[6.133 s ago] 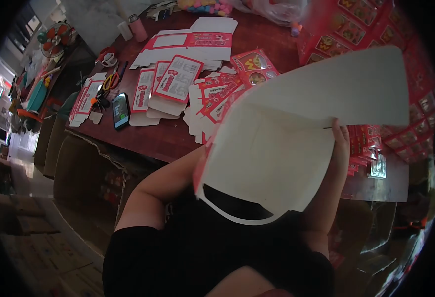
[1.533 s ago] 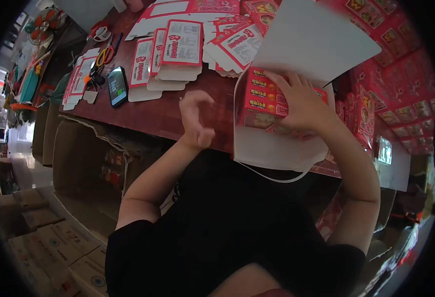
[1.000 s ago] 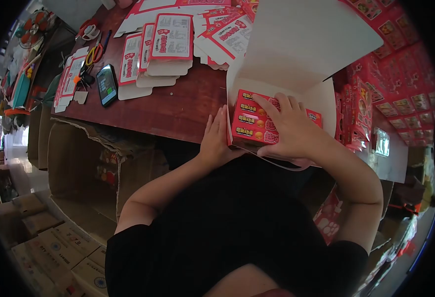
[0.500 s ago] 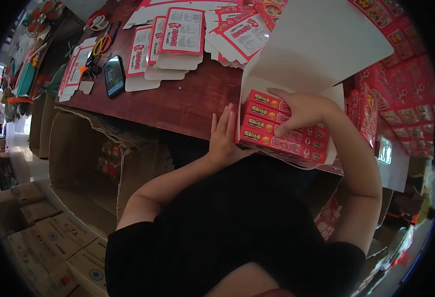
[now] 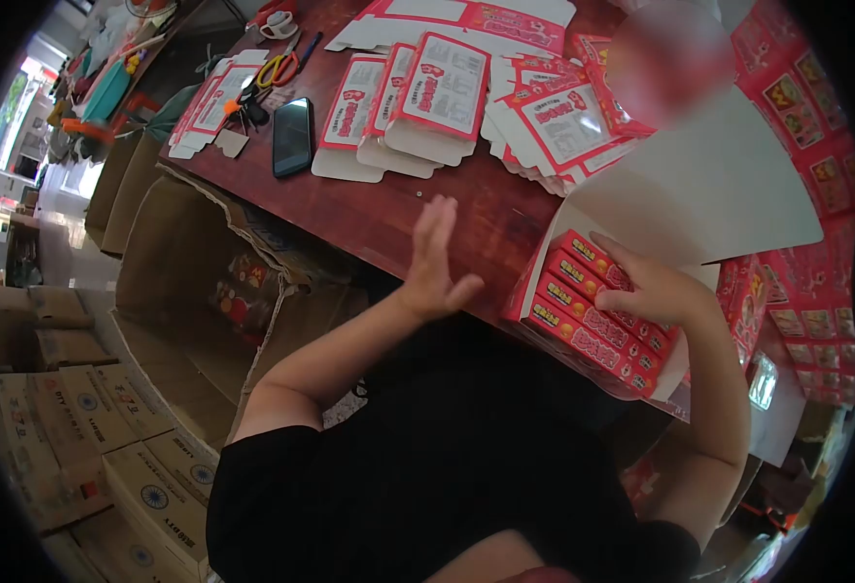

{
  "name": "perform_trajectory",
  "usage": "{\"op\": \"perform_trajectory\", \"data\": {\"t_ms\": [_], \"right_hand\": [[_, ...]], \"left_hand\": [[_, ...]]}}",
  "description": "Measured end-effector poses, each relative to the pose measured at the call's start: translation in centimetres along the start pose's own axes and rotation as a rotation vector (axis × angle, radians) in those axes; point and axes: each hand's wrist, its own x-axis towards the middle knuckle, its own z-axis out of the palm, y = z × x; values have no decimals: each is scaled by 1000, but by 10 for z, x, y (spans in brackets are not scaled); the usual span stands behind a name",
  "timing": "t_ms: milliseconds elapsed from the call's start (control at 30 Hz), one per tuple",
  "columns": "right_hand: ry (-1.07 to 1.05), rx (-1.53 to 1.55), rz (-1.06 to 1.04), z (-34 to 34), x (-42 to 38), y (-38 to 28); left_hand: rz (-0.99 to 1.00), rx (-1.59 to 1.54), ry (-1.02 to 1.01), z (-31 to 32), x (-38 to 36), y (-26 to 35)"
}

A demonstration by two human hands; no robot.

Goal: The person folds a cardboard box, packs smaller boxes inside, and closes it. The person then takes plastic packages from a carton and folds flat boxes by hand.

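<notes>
right hand (image 5: 656, 291): grip spread flat on red packs (image 5: 593, 316) inside white carton (image 5: 685, 209) at desk (image 5: 388, 209) near edge | left hand (image 5: 434, 262): grip wide, empty, raised beside carton | mid-desk: phone (image 5: 293, 136), flat box blanks (image 5: 427, 97) | far edge: scissors (image 5: 279, 66)

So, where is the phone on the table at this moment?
In the head view the phone lies flat on the table at upper left, between the scissors on its left and the flat cartons on its right.
</notes>
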Motion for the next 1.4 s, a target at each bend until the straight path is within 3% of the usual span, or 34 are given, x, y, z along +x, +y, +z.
{"op": "perform_trajectory", "data": {"t_ms": [133,267,400,500,933,1133,1233,1267,1333,1400], "right_hand": [[236,-6,-39,-3,-23,-4],[411,33,-94,-3,-50,-2],[437,200,-76,6,-67,13],[496,228,-55,15,-73,28],[762,367,-12,38,-103,46],[1021,451,-184,45,-128,80],[1311,383,-107,45,-144,123],[1438,404,20,45,-146,139],[1499,550,210,43,-157,182],[1413,776,318,47,-162,222]], "left_hand": [[-309,313,355,-49,43,-61],[-560,605,596,-97,31,-138],[-922,903,476,-112,18,-151],[-895,942,376,-110,13,-150],[-778,954,305,-110,-4,-150],[-756,944,392,-109,-2,-150],[-766,931,402,-109,-2,-149],[-767,921,411,-110,-2,-149],[-771,911,423,-109,-1,-149],[-781,911,431,-109,1,-147]]}}
